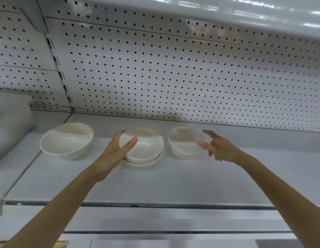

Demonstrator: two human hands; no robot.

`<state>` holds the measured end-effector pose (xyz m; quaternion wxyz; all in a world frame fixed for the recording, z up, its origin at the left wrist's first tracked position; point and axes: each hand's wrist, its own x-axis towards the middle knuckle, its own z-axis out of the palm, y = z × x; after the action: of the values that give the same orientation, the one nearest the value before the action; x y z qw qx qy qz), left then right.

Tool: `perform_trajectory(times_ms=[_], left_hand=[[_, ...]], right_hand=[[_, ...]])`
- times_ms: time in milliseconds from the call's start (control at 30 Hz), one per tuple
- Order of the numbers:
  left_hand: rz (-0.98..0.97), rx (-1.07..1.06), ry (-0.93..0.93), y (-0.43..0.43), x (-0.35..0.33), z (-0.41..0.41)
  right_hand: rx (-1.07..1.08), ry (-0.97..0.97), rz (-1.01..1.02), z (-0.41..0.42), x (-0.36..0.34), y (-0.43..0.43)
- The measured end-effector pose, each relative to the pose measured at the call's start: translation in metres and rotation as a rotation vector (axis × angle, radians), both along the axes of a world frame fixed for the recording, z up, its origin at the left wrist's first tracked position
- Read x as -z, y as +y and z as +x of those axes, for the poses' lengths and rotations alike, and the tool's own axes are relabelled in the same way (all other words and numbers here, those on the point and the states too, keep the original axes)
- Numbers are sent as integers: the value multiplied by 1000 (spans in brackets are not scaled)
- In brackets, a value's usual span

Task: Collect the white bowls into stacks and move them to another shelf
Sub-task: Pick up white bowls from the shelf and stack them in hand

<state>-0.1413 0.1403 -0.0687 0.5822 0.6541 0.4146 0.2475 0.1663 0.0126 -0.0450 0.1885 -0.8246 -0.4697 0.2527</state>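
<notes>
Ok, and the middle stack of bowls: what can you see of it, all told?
The middle stack is made of glossy white bowls, ceramic or plastic by the look, at least two nested, perhaps three. It stands on the shelf, apart from the left bowl and the right bowl. Its top bowl tilts, opening toward the camera. The left hand grips that bowl's left rim, thumb inside, fingers behind. The right hand does not touch the stack.
</notes>
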Motion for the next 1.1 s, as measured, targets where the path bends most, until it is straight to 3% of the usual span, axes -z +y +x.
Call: perform_trajectory(times_ms=[167,367,600,767,1100], left_hand=[[28,13,28,-1,-2,-1],[57,-34,19,-5,-10,-1],[197,-97,9,0,-30,-13],[209,-118,-106,-1,-47,-14],[176,-61,-221,-21,-50,2]], right_hand=[[117,499,89,-14,14,-4],[252,893,140,-24,28,-10],[260,921,268,-30,9,-8],[169,950,376,-50,-41,4],[-107,862,215,-122,-60,27]])
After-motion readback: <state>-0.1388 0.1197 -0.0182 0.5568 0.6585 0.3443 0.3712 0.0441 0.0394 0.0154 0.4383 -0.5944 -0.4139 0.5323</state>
